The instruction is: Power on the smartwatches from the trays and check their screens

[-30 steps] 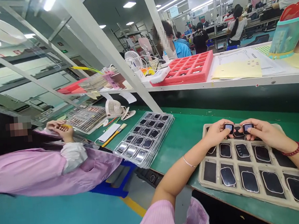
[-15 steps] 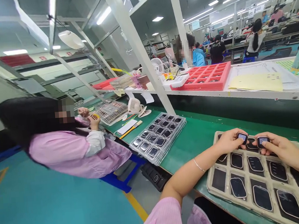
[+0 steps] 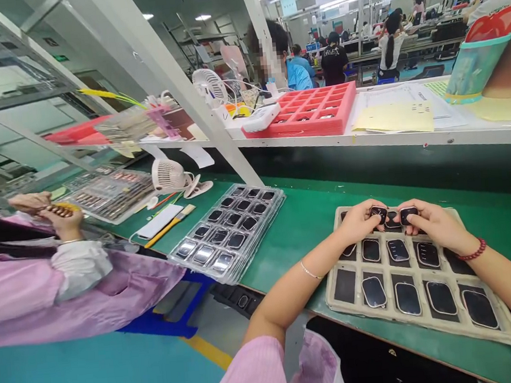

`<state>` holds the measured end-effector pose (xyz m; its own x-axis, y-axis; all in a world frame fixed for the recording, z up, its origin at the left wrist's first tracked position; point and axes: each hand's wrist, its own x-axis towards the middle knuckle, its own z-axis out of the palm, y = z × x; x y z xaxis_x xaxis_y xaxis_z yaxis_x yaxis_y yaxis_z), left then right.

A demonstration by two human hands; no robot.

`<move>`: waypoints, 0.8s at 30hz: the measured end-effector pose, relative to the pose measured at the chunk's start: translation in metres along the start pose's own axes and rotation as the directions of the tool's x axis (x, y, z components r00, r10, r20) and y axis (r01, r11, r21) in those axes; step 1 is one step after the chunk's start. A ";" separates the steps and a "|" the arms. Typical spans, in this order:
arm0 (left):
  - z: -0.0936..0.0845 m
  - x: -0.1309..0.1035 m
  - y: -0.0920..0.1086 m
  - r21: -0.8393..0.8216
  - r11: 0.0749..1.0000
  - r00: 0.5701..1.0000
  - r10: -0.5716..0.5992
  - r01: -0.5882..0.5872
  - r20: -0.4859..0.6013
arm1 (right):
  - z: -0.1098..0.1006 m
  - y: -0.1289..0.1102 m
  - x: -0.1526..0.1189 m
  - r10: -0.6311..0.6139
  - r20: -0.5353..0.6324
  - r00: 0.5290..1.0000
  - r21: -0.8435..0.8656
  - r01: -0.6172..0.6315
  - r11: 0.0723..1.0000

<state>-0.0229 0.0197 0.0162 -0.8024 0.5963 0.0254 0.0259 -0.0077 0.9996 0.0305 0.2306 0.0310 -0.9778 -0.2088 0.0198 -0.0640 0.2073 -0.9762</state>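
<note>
My left hand (image 3: pixel 364 221) pinches a small square watch (image 3: pixel 379 213) with a dark face between thumb and fingers. Close to its right, my right hand (image 3: pixel 430 222) grips a second watch (image 3: pixel 408 215), also dark-faced. Both are held over the back row of a beige compartment tray (image 3: pixel 474 330), with another watch (image 3: pixel 391 220) visible between them. Lower compartments hold several watches with dark screens and metal rims, such as one at the front (image 3: pixel 408 298). The front left compartment (image 3: pixel 345 285) shows only a dark bottom.
A stack of clear trays (image 3: pixel 230 232) with screens lies left on the green table (image 3: pixel 305 211). Beside it are a brush (image 3: pixel 170 226) and small fan (image 3: pixel 172 174). A person's hands (image 3: pixel 56 213) are at far left. A shelf above bears a red tray (image 3: pixel 311 110).
The view has turned to the right. The two held watches showed lit patterned screens before and now look mostly dark. Both hands still hold them over the tray.
</note>
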 end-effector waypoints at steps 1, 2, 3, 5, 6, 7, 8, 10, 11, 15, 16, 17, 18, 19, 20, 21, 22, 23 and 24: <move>0.000 -0.001 0.001 0.000 1.000 1.000 0.004 -0.004 0.002 | 0.000 0.000 0.000 0.000 0.005 1.000 0.003 0.000 1.000; 0.000 -0.001 0.002 -0.004 1.000 1.000 0.008 -0.008 0.005 | 0.000 0.000 0.000 0.002 0.006 1.000 0.011 -0.002 1.000; 0.000 -0.001 0.002 -0.011 1.000 1.000 0.009 -0.009 0.008 | -0.001 0.000 0.000 0.007 0.002 1.000 0.025 -0.007 1.000; -0.001 -0.001 0.002 -0.026 1.000 1.000 0.007 -0.007 0.014 | -0.001 0.001 0.000 0.017 -0.021 1.000 0.058 -0.016 0.998; -0.001 -0.001 0.002 -0.036 0.999 1.000 0.008 -0.007 0.011 | -0.001 0.002 0.000 0.018 -0.037 0.999 0.070 -0.015 0.997; -0.001 -0.001 0.002 -0.046 0.999 1.000 0.014 -0.013 0.003 | -0.001 0.003 0.000 0.015 -0.047 0.999 0.073 -0.012 0.997; 0.000 0.000 0.002 -0.057 0.998 1.000 0.025 -0.025 -0.009 | -0.001 0.004 0.000 0.012 -0.047 0.999 0.067 -0.008 0.998; 0.000 0.000 0.001 -0.075 0.996 0.998 0.056 -0.058 -0.029 | 0.001 0.005 0.000 0.012 -0.019 1.000 0.043 -0.011 0.999; 0.000 0.000 0.000 -0.072 0.995 0.997 0.070 -0.073 -0.034 | 0.001 0.005 0.000 0.017 0.003 1.000 0.033 -0.017 0.999; 0.000 0.000 -0.003 -0.010 0.996 0.996 0.086 -0.086 -0.031 | -0.001 0.004 0.000 0.025 0.034 0.999 0.054 -0.027 0.998; 0.000 0.000 -0.003 -0.005 0.997 0.997 0.076 -0.076 -0.021 | -0.002 0.004 0.000 0.024 0.020 1.000 0.058 -0.025 0.998; 0.000 0.000 -0.003 -0.007 0.998 0.998 0.062 -0.062 -0.010 | -0.003 0.004 0.001 0.022 0.001 1.000 0.054 -0.022 0.998; 0.000 0.000 -0.003 -0.012 0.999 0.999 0.048 -0.048 -0.001 | -0.003 0.004 0.001 0.020 -0.017 1.000 0.041 -0.019 0.999; 0.000 0.000 -0.003 -0.017 0.999 0.999 0.034 -0.033 0.002 | -0.004 0.004 0.001 0.019 -0.030 0.999 0.024 -0.019 1.000; 0.000 0.000 -0.003 -0.024 0.999 1.000 0.023 -0.023 -0.001 | -0.004 0.004 0.001 0.020 -0.038 0.999 0.009 -0.019 1.000; 0.000 0.000 -0.002 -0.033 0.999 1.000 0.016 -0.016 -0.009 | -0.003 0.004 0.000 0.022 -0.036 0.999 0.001 -0.022 1.000; 0.001 0.001 -0.002 -0.045 0.999 1.000 0.015 -0.016 -0.018 | -0.003 0.004 0.000 0.026 -0.028 0.999 0.000 -0.026 1.000; 0.001 0.001 -0.002 -0.052 0.998 0.999 0.021 -0.022 -0.025 | -0.002 0.003 0.000 0.030 -0.012 0.999 0.004 -0.030 1.000; 0.001 0.001 -0.002 -0.054 0.998 0.999 0.031 -0.033 -0.029 | -0.002 0.003 -0.001 0.029 0.006 1.000 0.008 -0.029 1.000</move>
<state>-0.0234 0.0208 0.0143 -0.8183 0.5720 0.0566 0.0197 -0.0706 0.9973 0.0308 0.2329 0.0287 -0.9781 -0.2082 -0.0093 -0.0344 0.2052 -0.9781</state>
